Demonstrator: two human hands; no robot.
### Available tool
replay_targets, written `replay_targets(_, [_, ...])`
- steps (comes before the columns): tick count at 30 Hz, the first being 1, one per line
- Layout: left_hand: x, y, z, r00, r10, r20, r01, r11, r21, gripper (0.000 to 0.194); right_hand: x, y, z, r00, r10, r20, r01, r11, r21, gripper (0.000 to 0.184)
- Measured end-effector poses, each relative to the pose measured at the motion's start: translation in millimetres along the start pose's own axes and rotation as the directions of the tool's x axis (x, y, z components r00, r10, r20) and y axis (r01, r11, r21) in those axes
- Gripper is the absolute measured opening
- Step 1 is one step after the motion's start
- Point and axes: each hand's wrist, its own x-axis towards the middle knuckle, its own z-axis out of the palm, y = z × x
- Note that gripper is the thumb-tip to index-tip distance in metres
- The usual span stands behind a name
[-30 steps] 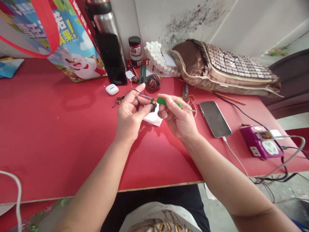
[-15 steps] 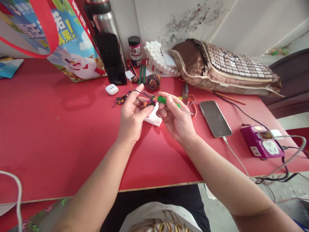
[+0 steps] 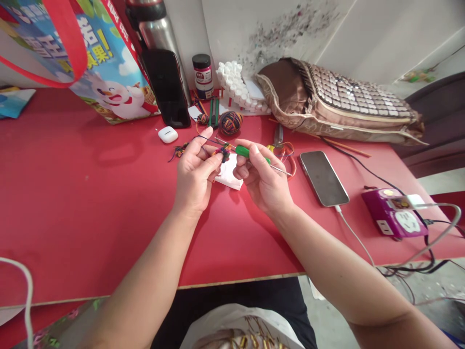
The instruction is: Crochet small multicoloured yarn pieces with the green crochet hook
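Between thumb and fingers, my left hand [image 3: 196,172] pinches a small multicoloured crochet piece [image 3: 224,154], with dark yarn running over the raised index finger. My right hand [image 3: 267,177] grips a crochet hook [image 3: 242,151] by its green handle; one thin metal end points left at the crochet piece, the other sticks out to the lower right. More of the crocheted strip [image 3: 179,150] shows beyond my left hand. A ball of multicoloured yarn [image 3: 230,122] lies just behind the hands. Under them is a folded white paper or cloth [image 3: 229,175], partly hidden.
On the red table [image 3: 90,208] stand a gift bag [image 3: 119,92], a steel bottle [image 3: 163,36] and an upright black phone [image 3: 165,87]. A white earphone case [image 3: 167,134] is at left. To the right are a charging phone [image 3: 324,178], a purple power socket [image 3: 394,213] and a cushion [image 3: 341,106].
My left hand has shifted slightly left and down with the crochet piece. The hook has moved a little left, and its metal shaft now shows more clearly at the piece.
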Motion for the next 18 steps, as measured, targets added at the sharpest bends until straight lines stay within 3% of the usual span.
replay_targets(18, [-5,9,11.5,0.996,-0.066,-0.057,0.060,0.994,-0.094,0.065,2,2,-3,1.000,0.001,0.017,-0.002,1.000,0.022,0.018])
